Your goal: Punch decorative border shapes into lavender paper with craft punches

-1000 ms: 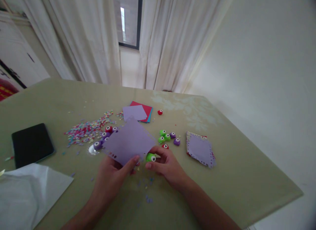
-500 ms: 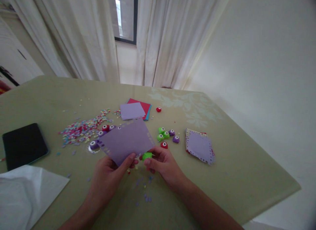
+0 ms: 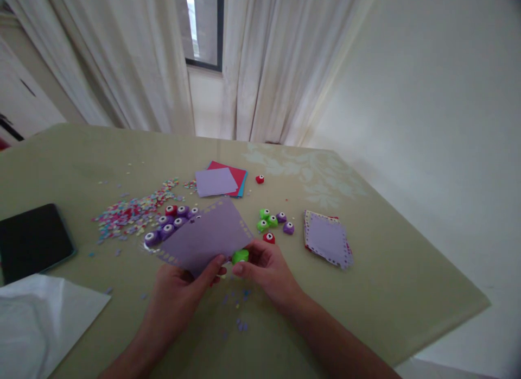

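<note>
My left hand (image 3: 183, 289) pinches a sheet of purple paper (image 3: 211, 235) between thumb and fingers, above the table. Rows of punched holes run along the paper's left, top and right edges. My right hand (image 3: 266, 265) is closed on a small green craft punch (image 3: 240, 256) at the paper's lower right edge. Whether the paper sits inside its slot I cannot tell. Just beyond the right hand lie a red punch (image 3: 269, 238), several green punches (image 3: 267, 221) and two purple punches (image 3: 288, 227). Several more purple punches (image 3: 166, 231) are grouped left of the paper, partly hidden by it.
A pile of colourful paper bits (image 3: 134, 210) spreads at left, with loose bits (image 3: 242, 326) below my hands. A black tablet (image 3: 35, 238) and a white sheet (image 3: 44, 319) lie left. Coloured paper (image 3: 215, 182) is stacked ahead; hole-edged sheets (image 3: 328, 239) are stacked right.
The purple paper has tilted and its left corner has dropped slightly, showing more of the purple punches behind it. The green punch has turned a little in my right hand. The view has shifted slightly.
</note>
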Tool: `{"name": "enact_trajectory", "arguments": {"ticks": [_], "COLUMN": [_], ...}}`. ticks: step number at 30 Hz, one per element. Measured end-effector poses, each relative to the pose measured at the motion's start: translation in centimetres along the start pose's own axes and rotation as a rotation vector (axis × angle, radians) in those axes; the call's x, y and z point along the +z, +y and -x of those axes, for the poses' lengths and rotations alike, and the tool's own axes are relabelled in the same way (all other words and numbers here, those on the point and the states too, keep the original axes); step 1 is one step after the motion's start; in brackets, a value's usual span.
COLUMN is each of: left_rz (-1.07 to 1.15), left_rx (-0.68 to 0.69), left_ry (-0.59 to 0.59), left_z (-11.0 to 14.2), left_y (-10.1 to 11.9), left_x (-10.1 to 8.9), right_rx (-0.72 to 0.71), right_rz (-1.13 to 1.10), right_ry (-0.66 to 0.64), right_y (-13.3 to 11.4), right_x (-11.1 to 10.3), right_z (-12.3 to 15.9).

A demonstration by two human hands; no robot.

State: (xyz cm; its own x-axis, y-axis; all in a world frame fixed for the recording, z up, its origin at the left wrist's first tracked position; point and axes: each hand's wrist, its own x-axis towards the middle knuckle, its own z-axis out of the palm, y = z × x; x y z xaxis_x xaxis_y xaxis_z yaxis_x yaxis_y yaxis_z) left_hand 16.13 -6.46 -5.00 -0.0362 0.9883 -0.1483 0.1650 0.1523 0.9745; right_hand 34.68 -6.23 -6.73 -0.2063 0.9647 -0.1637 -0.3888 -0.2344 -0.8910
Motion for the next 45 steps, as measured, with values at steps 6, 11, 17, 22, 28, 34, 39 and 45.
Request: {"name": "enact_trajectory", "arguments": {"ticks": [6, 11, 17, 22, 28, 34, 39, 45], "left_rz": [-0.027, -0.037, -0.096, -0.086, -0.057, -0.019, -0.015, 0.012], "left_rx": [0.023, 0.071, 0.144, 0.144, 0.124, 0.124, 0.086, 0.051], "left_ry": [-0.047, -0.064, -0.057, -0.105, -0.099, -0.105, -0.125, -0.118], "left_z": [-0.7, -0.8, -0.7, -0.8, -0.5, -0.5, -0.4, -0.4], "left_y": [-0.8, -1.1, -1.7, -1.5, -1.3, -0.8, -0.6, -0.8], "left_x": [-0.3, -0.3, -0.3, -0.2, 0.1, 0.0, 0.0, 0.3], "right_rx": [0.027, -0.003, -0.025, -0.017, 0.027, 0.021, 0.026, 0.041], "right_rz": [0.039, 0.077, 0.070, 0.047, 0.032, 0.035, 0.056, 0.071], "right_ry": [0.057, 0.075, 0.115, 0.126, 0.132, 0.140, 0.148, 0.184], "right_y": [0.0, 0.1, 0.5, 0.8, 1.1, 1.1, 0.9, 1.0], "right_x": [-0.2, 0.2, 0.3, 0.3, 0.8, 0.9, 1.0, 1.1], "right_z": [0.3, 0.4, 0.2, 0.3, 0.4, 0.4, 0.3, 0.3]}}
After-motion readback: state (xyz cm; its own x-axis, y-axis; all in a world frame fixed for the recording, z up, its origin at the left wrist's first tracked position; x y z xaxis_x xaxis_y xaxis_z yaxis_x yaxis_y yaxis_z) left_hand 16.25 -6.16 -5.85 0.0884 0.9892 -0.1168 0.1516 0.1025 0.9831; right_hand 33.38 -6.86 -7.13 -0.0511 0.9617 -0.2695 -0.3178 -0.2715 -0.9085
